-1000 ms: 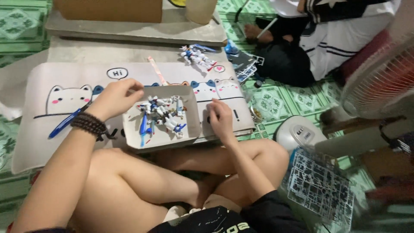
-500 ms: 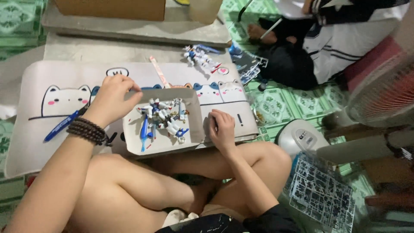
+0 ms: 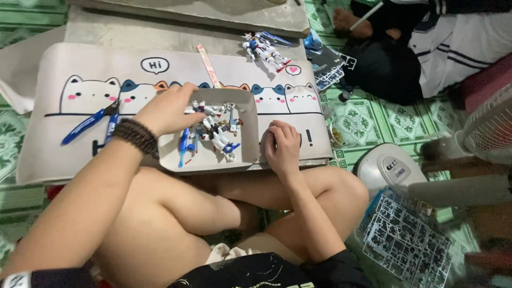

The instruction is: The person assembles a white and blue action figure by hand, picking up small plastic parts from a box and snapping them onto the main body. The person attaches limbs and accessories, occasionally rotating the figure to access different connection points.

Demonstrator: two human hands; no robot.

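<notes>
A shallow grey cardboard tray (image 3: 249, 160) lies on a cat-printed desk mat (image 3: 58, 154) and holds several small white and blue model-kit parts (image 3: 216, 134). My left hand (image 3: 168, 109), with a dark bead bracelet on its wrist, reaches over the tray's left side, fingertips touching the parts; whether it grips one is hidden. My right hand (image 3: 282, 145) rests curled at the tray's right edge, holding it. My bare crossed legs fill the foreground.
Blue-handled nippers (image 3: 88, 124) lie on the mat's left. An assembled white-and-blue robot figure (image 3: 265, 49) and a pink strip (image 3: 209, 65) lie at the back. A clear parts frame (image 3: 406, 237) and a fan base (image 3: 384, 170) sit right. Another person sits at top right.
My left hand has moved right, from the mat into the tray among the parts. The view has shifted a little; my right hand stays at the tray's right edge.
</notes>
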